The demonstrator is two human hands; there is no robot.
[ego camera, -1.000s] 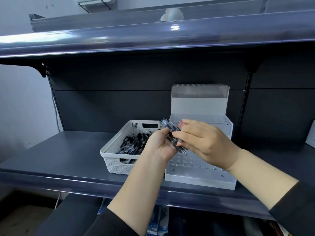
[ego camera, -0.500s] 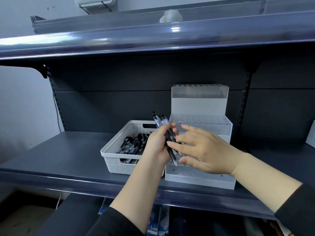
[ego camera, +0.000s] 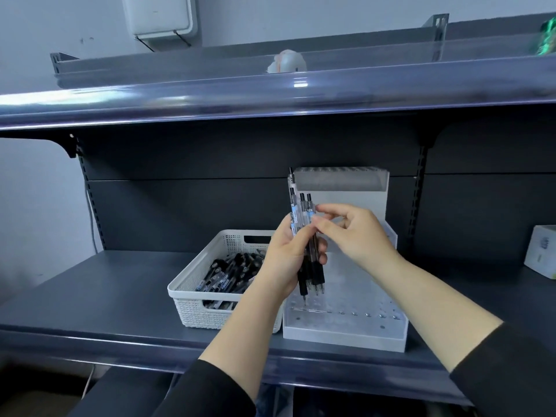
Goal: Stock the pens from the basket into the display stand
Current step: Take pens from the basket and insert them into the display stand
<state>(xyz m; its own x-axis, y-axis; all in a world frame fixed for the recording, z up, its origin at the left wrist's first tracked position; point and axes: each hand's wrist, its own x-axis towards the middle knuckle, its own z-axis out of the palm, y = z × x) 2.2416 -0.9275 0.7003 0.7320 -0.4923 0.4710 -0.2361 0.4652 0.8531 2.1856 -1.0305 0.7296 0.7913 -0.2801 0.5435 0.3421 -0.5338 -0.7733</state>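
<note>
Step in hand: singling one pen out of a held bunch, ahead of the first insertion.

Your left hand [ego camera: 285, 257] has its fingers wrapped round a bundle of pens [ego camera: 305, 236], held close to upright, tips down and clicker ends up, just above the near rows of the display stand [ego camera: 346, 329]. One pen stands higher than the others at the bundle's 12 o'clock. Your right hand [ego camera: 358, 233] comes in from 3 o'clock; thumb and forefinger [ego camera: 326, 228] pinch a pen on the bundle's right side near its labelled barrel, the other fingers loosely curled.

The basket [ego camera: 192, 308] sits at 9 o'clock of the stand, touching or nearly so (the contact line is hidden behind your left forearm), with many pens left in it. The stand's hole grid shows no pen seated anywhere that I can see, so I judge the stocking barely begun.

What the next move calls for, in my judgement: draw the pinched pen up and clear of the bundle without dragging its neighbours along, keep the left grip firm, then bring the tip vertically over one hole and lower it straight. The holes look small, so alignment matters more than speed. Risk: a loosened left grip could spill the rest across the stand.
</note>
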